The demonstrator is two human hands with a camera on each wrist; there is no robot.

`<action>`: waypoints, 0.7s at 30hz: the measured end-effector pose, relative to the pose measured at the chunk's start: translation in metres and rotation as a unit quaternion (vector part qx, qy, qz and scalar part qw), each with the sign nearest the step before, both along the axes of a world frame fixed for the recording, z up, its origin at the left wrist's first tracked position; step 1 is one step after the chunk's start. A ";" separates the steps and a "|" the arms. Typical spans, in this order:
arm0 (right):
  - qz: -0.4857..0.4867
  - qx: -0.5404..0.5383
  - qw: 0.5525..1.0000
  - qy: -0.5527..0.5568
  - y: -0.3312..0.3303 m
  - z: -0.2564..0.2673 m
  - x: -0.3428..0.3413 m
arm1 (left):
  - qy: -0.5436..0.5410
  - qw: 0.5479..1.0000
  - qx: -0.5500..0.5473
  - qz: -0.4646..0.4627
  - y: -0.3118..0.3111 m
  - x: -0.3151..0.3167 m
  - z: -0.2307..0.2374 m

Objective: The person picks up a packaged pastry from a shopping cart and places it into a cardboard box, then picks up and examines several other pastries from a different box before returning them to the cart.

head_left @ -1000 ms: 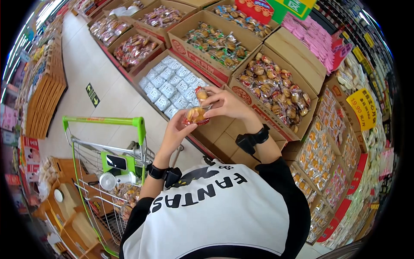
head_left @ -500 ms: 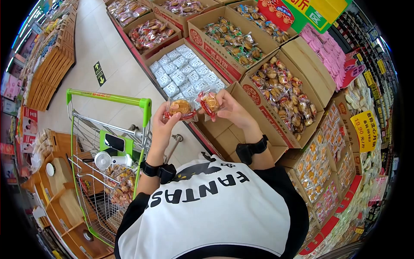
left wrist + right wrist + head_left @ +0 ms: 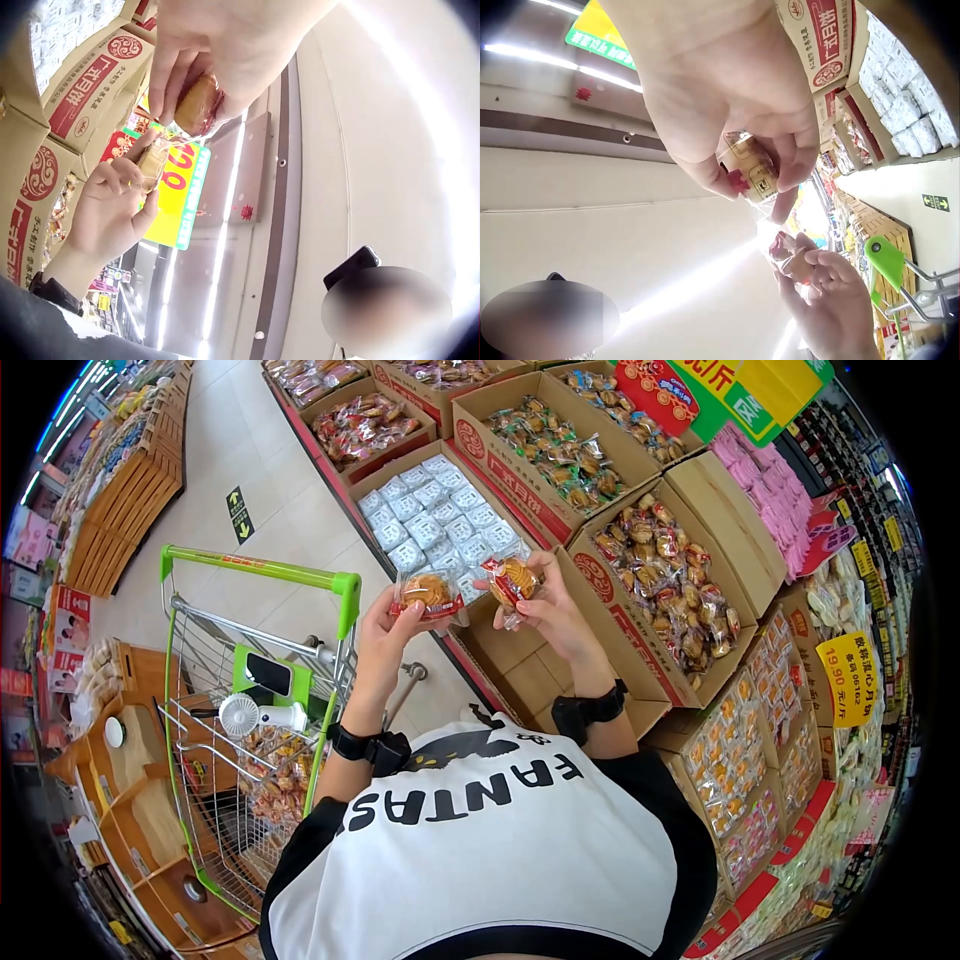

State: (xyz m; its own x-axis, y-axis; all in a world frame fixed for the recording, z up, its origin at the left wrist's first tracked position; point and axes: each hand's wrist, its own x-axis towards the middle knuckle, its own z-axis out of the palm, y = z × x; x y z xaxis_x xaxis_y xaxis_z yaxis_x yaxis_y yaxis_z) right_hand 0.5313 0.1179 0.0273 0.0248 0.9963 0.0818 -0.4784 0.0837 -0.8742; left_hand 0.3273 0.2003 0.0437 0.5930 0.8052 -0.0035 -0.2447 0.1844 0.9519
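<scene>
One wrapped pastry (image 3: 427,592), pinched in the left hand (image 3: 388,628), sits nearly level, just left of a second pastry (image 3: 512,579), pinched and tilted in the right hand (image 3: 556,618); white packets (image 3: 427,530) lie beyond both.

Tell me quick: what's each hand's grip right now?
Left hand: holding a wrapped cake.
Right hand: holding another cake, also wrapped.
</scene>
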 end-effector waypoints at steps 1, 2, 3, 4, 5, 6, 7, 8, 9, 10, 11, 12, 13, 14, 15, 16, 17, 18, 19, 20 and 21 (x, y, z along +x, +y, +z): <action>0.001 0.000 1.000 0.000 0.000 0.001 0.000 | -0.005 1.000 -0.006 0.004 -0.001 0.001 0.001; 0.004 -0.003 1.000 -0.004 -0.001 0.002 -0.001 | -0.011 1.000 -0.012 0.008 -0.001 0.001 0.001; 0.006 -0.005 1.000 -0.009 -0.001 0.002 -0.002 | -0.010 1.000 -0.012 0.009 0.000 0.001 0.001; 0.006 -0.006 1.000 -0.008 -0.001 0.001 -0.002 | -0.016 1.000 -0.022 0.008 0.000 0.000 0.000; 0.004 -0.004 1.000 0.000 -0.001 -0.001 -0.003 | -0.022 0.999 -0.032 0.007 0.001 0.000 -0.001; 0.001 -0.002 1.000 0.007 -0.001 -0.003 -0.003 | -0.022 0.999 -0.032 0.008 0.002 0.000 -0.002; 0.001 -0.002 1.000 0.007 -0.001 -0.004 -0.004 | -0.021 0.999 -0.032 0.006 0.003 -0.001 -0.003; 0.012 0.001 1.000 0.020 -0.001 -0.006 -0.004 | -0.020 0.999 -0.033 0.003 0.003 -0.001 -0.003; 0.022 0.003 0.999 0.032 -0.002 -0.007 -0.005 | -0.020 0.999 -0.033 0.004 0.003 -0.001 -0.003; 0.023 0.003 0.999 0.031 -0.002 -0.007 -0.006 | -0.020 0.999 -0.036 0.009 0.003 -0.001 -0.003; 0.030 -0.012 0.999 -0.010 -0.003 -0.006 -0.008 | -0.021 0.999 -0.038 0.015 0.003 -0.002 -0.003; 0.037 -0.027 0.998 -0.051 -0.004 -0.006 -0.009 | -0.022 0.999 -0.038 0.017 0.004 -0.003 -0.004; 0.039 -0.027 0.998 -0.052 -0.004 -0.005 -0.012 | -0.019 0.999 -0.030 0.020 0.005 -0.004 -0.007; 0.023 0.012 0.995 -0.098 -0.002 -0.002 -0.015 | -0.016 0.999 -0.022 0.023 0.005 -0.005 -0.009; 0.007 0.052 0.988 -0.144 -0.002 0.000 -0.016 | -0.017 0.999 -0.023 0.025 0.005 -0.006 -0.009; 0.009 0.052 0.988 -0.144 -0.001 0.001 -0.016 | -0.010 0.999 -0.015 0.031 0.005 -0.007 -0.009; 0.012 0.071 0.978 -0.195 -0.001 0.003 -0.015 | -0.002 0.999 -0.007 0.035 0.005 -0.007 -0.010; 0.015 0.090 0.965 -0.246 -0.001 0.004 -0.015 | -0.003 0.999 -0.007 0.038 0.005 -0.008 -0.010; 0.018 0.090 0.965 -0.246 -0.001 0.004 -0.016 | 0.000 0.999 -0.006 0.039 0.004 -0.008 -0.009; 0.040 0.068 0.974 -0.211 -0.002 0.005 -0.018 | 0.002 0.999 -0.005 0.040 0.003 -0.008 -0.009; 0.063 0.046 0.981 -0.175 -0.002 0.005 -0.020 | 0.002 0.999 -0.005 0.042 0.002 -0.008 -0.010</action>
